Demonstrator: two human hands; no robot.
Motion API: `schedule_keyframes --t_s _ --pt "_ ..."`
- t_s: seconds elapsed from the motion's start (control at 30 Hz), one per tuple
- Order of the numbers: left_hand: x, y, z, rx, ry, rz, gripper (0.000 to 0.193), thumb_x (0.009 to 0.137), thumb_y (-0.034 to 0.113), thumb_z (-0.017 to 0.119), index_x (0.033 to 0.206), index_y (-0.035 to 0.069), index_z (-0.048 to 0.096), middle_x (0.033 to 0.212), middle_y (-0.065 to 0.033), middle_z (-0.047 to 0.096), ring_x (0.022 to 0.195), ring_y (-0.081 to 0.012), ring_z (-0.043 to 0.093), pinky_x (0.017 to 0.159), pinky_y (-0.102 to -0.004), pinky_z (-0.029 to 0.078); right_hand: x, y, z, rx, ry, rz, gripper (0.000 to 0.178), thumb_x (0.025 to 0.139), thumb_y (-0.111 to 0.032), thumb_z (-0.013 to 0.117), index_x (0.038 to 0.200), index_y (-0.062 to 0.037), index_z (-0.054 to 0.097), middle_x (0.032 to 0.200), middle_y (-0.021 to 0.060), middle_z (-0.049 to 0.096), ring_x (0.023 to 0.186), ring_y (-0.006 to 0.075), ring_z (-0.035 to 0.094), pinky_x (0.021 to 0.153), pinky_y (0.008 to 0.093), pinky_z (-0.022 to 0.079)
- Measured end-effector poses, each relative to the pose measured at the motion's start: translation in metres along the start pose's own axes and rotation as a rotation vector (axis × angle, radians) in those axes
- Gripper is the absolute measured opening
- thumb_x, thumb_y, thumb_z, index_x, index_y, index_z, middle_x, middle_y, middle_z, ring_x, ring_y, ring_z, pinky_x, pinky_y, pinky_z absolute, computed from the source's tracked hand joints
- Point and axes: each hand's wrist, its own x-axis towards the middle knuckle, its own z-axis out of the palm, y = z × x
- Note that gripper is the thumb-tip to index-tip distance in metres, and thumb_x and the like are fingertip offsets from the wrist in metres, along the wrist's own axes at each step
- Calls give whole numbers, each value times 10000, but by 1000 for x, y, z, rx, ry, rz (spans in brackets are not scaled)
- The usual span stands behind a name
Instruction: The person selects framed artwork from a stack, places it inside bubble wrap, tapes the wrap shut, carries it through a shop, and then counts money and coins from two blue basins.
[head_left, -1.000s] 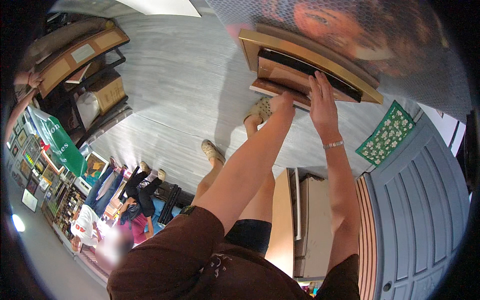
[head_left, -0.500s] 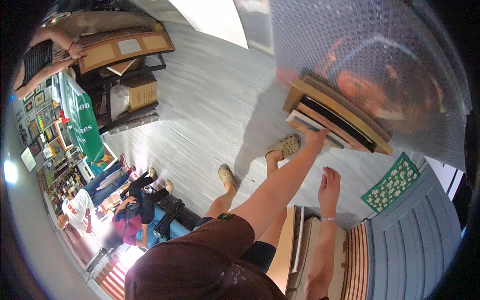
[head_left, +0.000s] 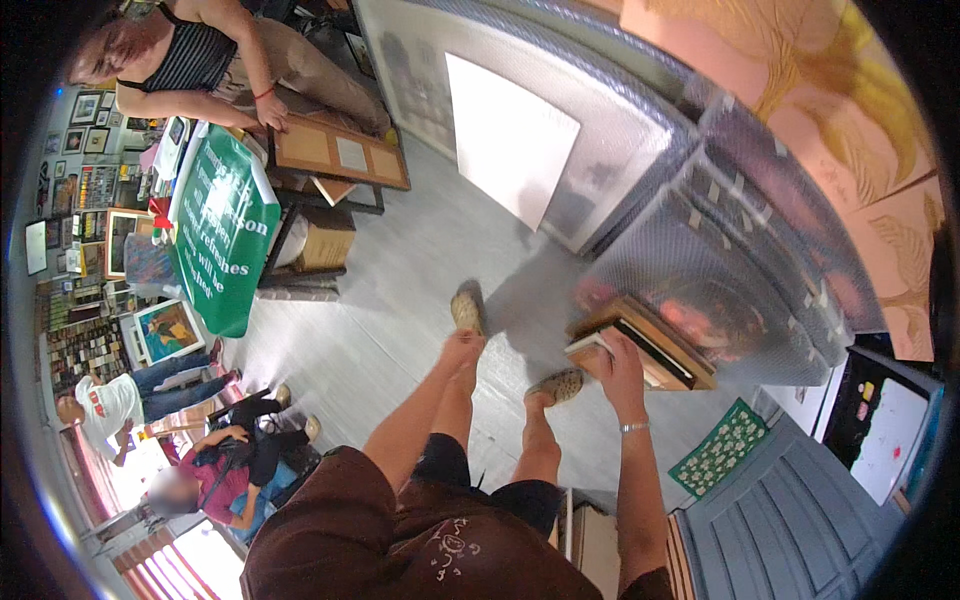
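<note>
The right hand (head_left: 621, 368) is gripping a pale frame (head_left: 580, 346), likely so it isn't tipping, while the left hand (head_left: 463, 350) is hanging well apart, too blurry to tell if open.

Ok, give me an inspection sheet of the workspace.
Surface: pale grey streaked floor
Job's things: upright stack of rectangular brown and black frames, beside large picture in clear bubble wrap
Clutter: flat white rectangular sheet, brown cardboard box
Hands: right hand at the stack's near side, grip unclear; left hand away from it, low by the legs
Cables: nothing seen
Surroundings: green white-flowered rectangular mat, grey panelled door, co-worker upper left
</note>
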Motion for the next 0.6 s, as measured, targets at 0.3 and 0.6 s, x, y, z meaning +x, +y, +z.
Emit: schedule_keyframes --t_s 0.3,0.6 --pt "101 68 -205 -495 146 -210 388 894 340 617 1147 49 570 994 -70 649 769 -158 631 597 -300 491 297 -159 16 -257 155 -191 404 902 -170 615 1250 -12 482 1149 220 561 1058 393 538 911 449 462" --pt "174 232 -200 36 -379 440 410 945 334 600 1250 64 551 1101 -72 642 924 -151 624 774 -321 488 465 -135 144 -618 175 130 739 844 -382 669 1411 4 394 1418 242 413 1354 381 345 1131 502 265"
